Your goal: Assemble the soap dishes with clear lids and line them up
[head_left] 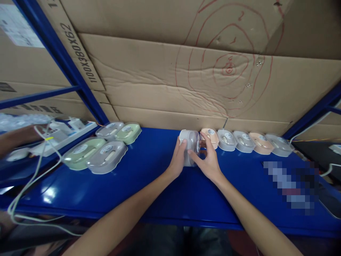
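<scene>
Between the left grip and the right grip, both clasping it, a grey lidded box is tipped on edge, clear lid facing the right grip, its long axis running up the view. Whether it touches the table is unclear. Just beyond the right grip, five boxes in a row, peach and grey, lie flat, lids up. Well left of the left grip lie four more boxes, two green, two grey; contents cannot be made out. Farther left sits a white power strip. Behind the blue table, past both grips, cardboard bears red rings.
</scene>
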`<control>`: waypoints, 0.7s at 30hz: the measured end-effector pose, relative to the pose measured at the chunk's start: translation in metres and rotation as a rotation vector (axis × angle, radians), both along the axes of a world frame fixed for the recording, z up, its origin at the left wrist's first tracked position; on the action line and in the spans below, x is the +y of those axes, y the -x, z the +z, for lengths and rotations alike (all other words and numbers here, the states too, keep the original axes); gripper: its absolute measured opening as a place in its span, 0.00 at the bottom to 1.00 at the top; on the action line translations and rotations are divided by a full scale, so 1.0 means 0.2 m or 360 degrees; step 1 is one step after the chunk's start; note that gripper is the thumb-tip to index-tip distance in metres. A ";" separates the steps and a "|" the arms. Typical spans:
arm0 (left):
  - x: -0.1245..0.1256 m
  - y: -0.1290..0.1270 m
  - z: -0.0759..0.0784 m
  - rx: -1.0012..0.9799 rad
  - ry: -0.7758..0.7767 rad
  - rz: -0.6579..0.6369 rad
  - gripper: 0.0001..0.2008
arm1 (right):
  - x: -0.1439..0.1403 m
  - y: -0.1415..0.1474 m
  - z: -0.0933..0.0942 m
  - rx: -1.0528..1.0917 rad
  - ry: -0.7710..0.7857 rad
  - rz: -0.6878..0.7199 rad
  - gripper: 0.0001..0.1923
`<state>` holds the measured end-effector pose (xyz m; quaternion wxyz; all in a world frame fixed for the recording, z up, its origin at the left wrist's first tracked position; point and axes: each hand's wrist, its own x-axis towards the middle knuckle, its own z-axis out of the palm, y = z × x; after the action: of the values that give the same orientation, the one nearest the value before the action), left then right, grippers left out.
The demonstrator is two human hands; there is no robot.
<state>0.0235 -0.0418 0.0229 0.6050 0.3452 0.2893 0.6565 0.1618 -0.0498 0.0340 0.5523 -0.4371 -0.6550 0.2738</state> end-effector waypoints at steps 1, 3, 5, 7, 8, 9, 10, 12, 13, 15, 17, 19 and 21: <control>0.00 0.00 0.00 0.0051 -0.0057 0.0027 0.28 | 0.00 0.00 0.00 0.0005 0.0004 0.0004 0.46; 0.00 0.00 0.00 0.0159 -0.0159 0.0084 0.27 | 0.00 0.00 0.00 0.0018 0.0026 0.0012 0.47; -0.01 0.00 0.02 0.0206 -0.0164 0.0104 0.27 | 0.00 0.00 0.00 0.0037 0.0057 0.0010 0.46; -0.02 0.00 0.05 0.0211 -0.0106 0.0114 0.27 | 0.01 -0.01 0.00 0.0081 0.0073 0.0002 0.42; -0.03 0.00 0.07 0.0198 -0.0062 0.0115 0.28 | 0.01 -0.01 0.00 0.0116 0.0076 -0.0001 0.38; -0.03 0.01 0.09 0.0176 -0.0019 0.0110 0.30 | 0.01 0.00 0.00 0.0156 0.0079 0.0001 0.36; -0.03 0.01 0.10 0.0146 0.0022 0.0101 0.31 | 0.02 0.00 0.00 0.0198 0.0085 0.0006 0.33; -0.02 0.03 0.12 0.0080 0.0092 0.0059 0.33 | 0.03 0.00 -0.01 0.0271 0.0114 0.0026 0.32; -0.01 0.04 0.13 0.0052 0.0120 0.0038 0.33 | 0.04 0.00 -0.01 0.0297 0.0131 0.0037 0.32; 0.01 0.05 0.12 0.0024 0.0158 0.0008 0.33 | 0.05 0.00 -0.03 0.0337 0.0160 0.0061 0.33; 0.02 0.06 0.11 0.0029 0.0166 -0.0021 0.34 | 0.06 0.00 -0.05 0.0376 0.0166 0.0070 0.34; 0.02 0.06 0.11 0.0042 0.0149 -0.0066 0.36 | 0.07 0.00 -0.06 0.0399 0.0142 0.0062 0.34; 0.01 0.05 0.11 0.0058 0.0124 -0.0107 0.38 | 0.07 0.00 -0.07 0.0392 0.0106 0.0045 0.34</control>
<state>0.0127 -0.0398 0.0456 0.6343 0.3429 0.3140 0.6177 0.1611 -0.0362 0.0195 0.6098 -0.4089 -0.5789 0.3547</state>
